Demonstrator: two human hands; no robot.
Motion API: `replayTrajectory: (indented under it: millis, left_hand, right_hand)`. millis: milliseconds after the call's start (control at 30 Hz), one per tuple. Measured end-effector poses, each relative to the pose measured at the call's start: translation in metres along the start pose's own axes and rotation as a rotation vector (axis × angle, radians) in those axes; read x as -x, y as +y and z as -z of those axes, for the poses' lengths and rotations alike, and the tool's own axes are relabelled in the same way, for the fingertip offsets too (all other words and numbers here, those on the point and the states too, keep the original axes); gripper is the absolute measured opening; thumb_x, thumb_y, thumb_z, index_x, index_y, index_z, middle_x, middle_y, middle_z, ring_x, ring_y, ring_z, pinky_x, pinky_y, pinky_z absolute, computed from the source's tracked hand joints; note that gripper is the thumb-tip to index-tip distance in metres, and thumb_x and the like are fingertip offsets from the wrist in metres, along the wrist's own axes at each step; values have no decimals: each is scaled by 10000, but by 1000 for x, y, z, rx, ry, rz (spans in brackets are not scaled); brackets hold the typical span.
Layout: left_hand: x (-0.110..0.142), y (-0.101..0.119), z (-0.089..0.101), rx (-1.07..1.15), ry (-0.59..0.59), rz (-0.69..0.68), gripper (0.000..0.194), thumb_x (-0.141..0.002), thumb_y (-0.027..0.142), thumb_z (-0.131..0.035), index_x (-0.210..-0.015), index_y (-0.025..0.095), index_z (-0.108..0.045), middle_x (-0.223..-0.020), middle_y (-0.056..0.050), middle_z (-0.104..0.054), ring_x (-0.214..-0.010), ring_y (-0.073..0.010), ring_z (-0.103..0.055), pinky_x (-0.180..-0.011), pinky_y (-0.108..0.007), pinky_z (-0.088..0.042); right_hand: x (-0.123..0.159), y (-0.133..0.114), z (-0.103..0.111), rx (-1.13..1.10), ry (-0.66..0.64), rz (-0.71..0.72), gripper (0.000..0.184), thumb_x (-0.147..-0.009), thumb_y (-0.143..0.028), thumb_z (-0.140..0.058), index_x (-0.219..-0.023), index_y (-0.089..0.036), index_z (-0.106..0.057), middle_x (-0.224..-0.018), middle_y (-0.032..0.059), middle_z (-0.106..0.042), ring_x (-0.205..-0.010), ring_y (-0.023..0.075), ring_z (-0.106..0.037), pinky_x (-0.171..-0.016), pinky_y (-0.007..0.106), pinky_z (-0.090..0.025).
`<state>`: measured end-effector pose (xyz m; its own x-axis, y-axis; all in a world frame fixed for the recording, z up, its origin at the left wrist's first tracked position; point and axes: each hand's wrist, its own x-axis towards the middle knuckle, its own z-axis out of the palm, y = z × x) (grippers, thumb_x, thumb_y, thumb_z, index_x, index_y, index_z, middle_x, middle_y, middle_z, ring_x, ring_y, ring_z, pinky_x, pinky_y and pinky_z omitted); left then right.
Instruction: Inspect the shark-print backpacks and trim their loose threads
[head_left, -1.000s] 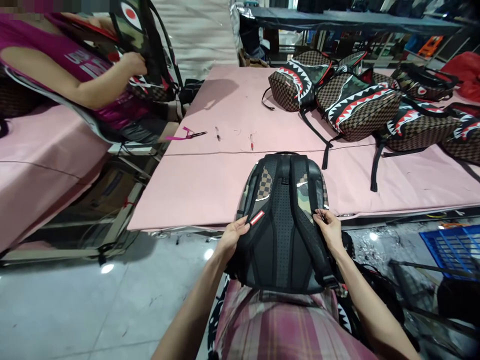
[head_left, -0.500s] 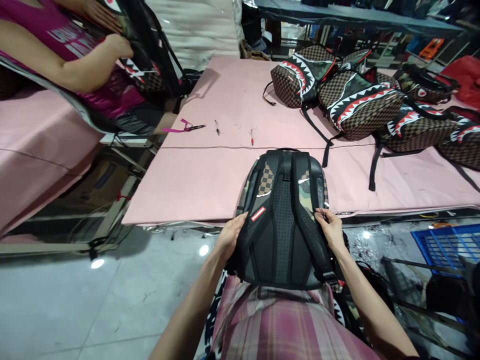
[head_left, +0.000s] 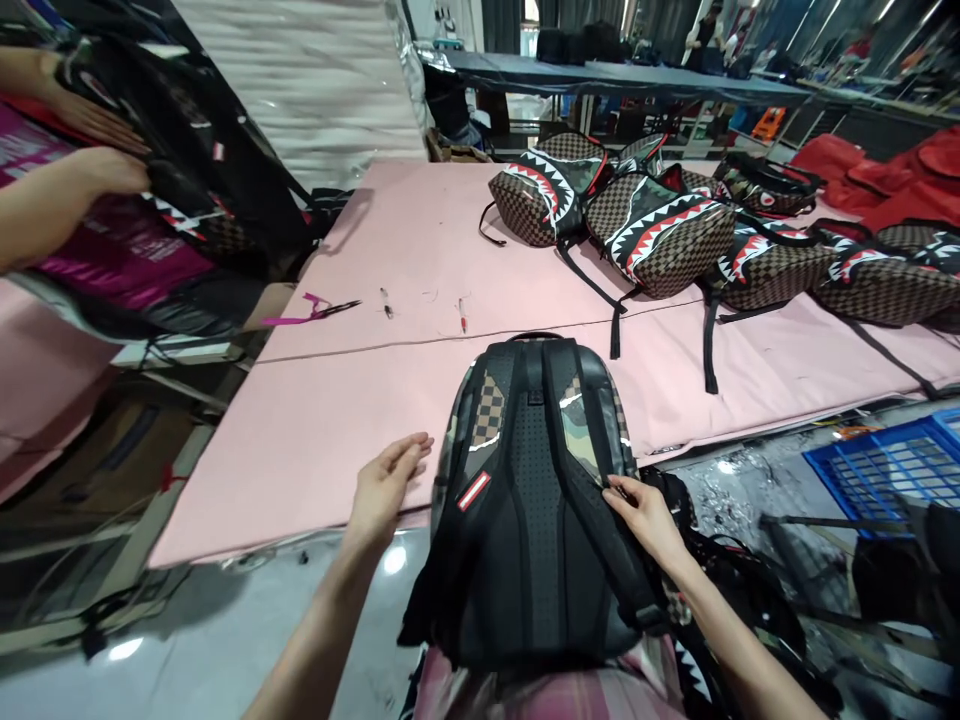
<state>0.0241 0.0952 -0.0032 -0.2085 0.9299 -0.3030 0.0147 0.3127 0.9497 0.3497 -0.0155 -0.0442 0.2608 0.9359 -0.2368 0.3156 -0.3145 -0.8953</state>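
Note:
A black backpack (head_left: 529, 500) with camouflage and checker panels lies back-side up, its lower half on my lap and its top on the pink table (head_left: 337, 420). My right hand (head_left: 641, 515) pinches the backpack's right shoulder strap near its edge. My left hand (head_left: 386, 485) hovers open over the table edge just left of the backpack, fingers stretched out and touching nothing.
Several shark-mouth checker backpacks (head_left: 652, 235) lie on the far right of the table. Pink-handled scissors (head_left: 311, 312) and small tools (head_left: 463, 315) lie mid-table. Another person (head_left: 82, 190) at the left handles a backpack. A blue crate (head_left: 885, 465) stands on the floor at right.
My left hand has let go of the backpack's left side and moved out to the left, now open. The view has shifted, and the backpack sits lower toward my lap.

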Motion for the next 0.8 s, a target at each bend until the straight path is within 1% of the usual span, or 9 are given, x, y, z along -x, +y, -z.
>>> replayTrajectory:
  millis: [67,167,267,367,400,467,600,700,800]
  left_hand:
    - [-25,24,-16,-79,-18,-128,400,-638,445,-637,-912,153,-649,-1006,-101,-670,-1008,-237,-582,-852,-357,-457]
    - [-67,54,-61,-137,-91,-299,356,-680,397,-579,-915,138,-647,-986,-104,-674,-971,-235,-595,-854,-369,-457]
    - [-111,74,-120,-228,-179,-438,336,-720,324,-508,-951,119,-639,-991,-112,-673,-962,-224,-598,-874,-367,-449]
    - [-147,83,-178,-311,-245,-516,316,-745,267,-469,-965,125,-644,-1021,-108,-668,-995,-216,-583,-928,-368,-412]
    - [-157,84,-195,-316,-265,-527,314,-751,260,-466,-974,131,-645,-1035,-103,-666,-1007,-216,-577,-942,-370,-400]
    - [-172,85,-223,-315,-323,-541,326,-763,263,-464,-1008,140,-641,-1065,-97,-658,-1022,-215,-572,-948,-370,-395]
    - [-188,86,-260,-314,-555,-573,363,-768,317,-483,-1046,141,-638,-1094,-90,-651,-1011,-199,-583,-925,-330,-415]
    - [-190,92,-278,-322,-740,-612,402,-752,386,-519,-1068,167,-636,-1123,-72,-641,-1028,-192,-571,-934,-306,-396]
    - [-189,99,-292,-384,-982,-691,428,-749,441,-509,-1060,177,-639,-1123,-52,-634,-990,-174,-569,-885,-265,-402]
  right_hand:
    - [-6,-2,-3,-44,0,-15,345,-691,-355,-646,-971,-157,-685,-1018,99,-686,-970,261,-617,-914,420,-428]
    - [-24,-14,-7,-195,43,-31,325,-638,-322,-695,-921,-163,-690,-956,79,-700,-912,244,-624,-879,404,-441]
    - [-55,-35,-7,-479,86,-94,291,-575,-307,-751,-810,-154,-675,-695,14,-677,-623,142,-594,-642,275,-486]
    - [-94,-52,3,-826,5,-208,254,-568,-284,-767,-703,-154,-596,-406,-101,-407,-342,30,-293,-349,161,-282]
    - [-107,-55,8,-935,-55,-248,251,-571,-261,-766,-662,-161,-554,-383,-120,-320,-328,20,-214,-320,152,-218]
    - [-130,-57,17,-1092,-179,-309,279,-585,-209,-748,-605,-177,-471,-391,-128,-242,-334,17,-153,-301,145,-172]
    - [-153,-48,31,-1159,-274,-342,263,-624,-161,-692,-600,-183,-430,-431,-116,-242,-356,20,-135,-294,138,-176]
    - [-156,-42,33,-1190,-285,-338,252,-628,-130,-667,-609,-185,-422,-461,-111,-257,-372,19,-136,-305,129,-194]
    - [-154,-40,32,-1174,-310,-315,208,-612,-128,-662,-658,-183,-467,-476,-113,-264,-378,21,-152,-316,131,-208]
